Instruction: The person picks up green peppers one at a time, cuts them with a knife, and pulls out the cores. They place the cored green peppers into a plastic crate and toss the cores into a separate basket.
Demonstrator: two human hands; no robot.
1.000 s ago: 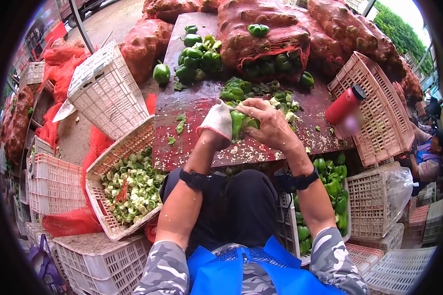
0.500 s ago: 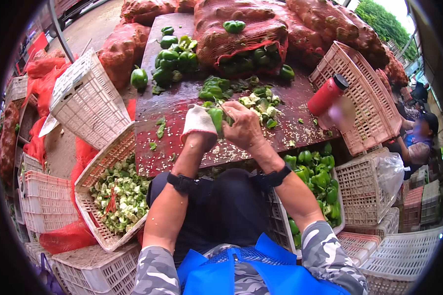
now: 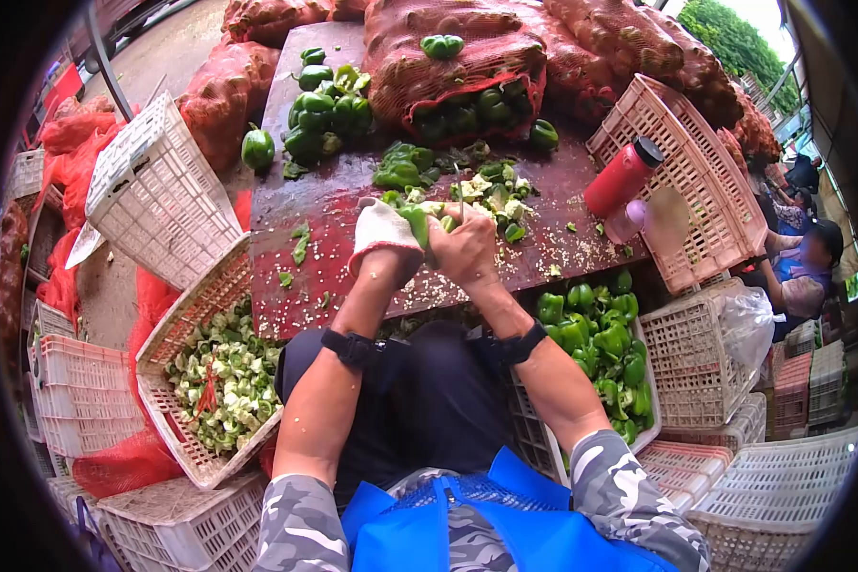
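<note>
My left hand [image 3: 381,234], in a white glove, is closed around a green bell pepper [image 3: 416,221] above the near part of the dark red table [image 3: 353,294]. Close beside it, my bare right hand [image 3: 469,250] grips a small knife [image 3: 459,181]; its thin blade points up and away from me, and the handle is hidden in my fingers. Cut pepper cores [image 3: 499,198] lie just beyond the right hand. Loose green pepper pieces [image 3: 403,167] rest past the left hand. Pale seeds are scattered over the tabletop around both hands.
Whole peppers [image 3: 319,114] and a red mesh sack [image 3: 453,71] occupy the far side. A red bottle [image 3: 622,178] stands right. Crates of cores [image 3: 221,381] and peppers [image 3: 601,348] flank my legs. Another person [image 3: 801,276] is at far right.
My right hand has turned, so the knife blade now points away from the pepper toward the cores. The left hand still holds the pepper. The whole view has shifted slightly.
</note>
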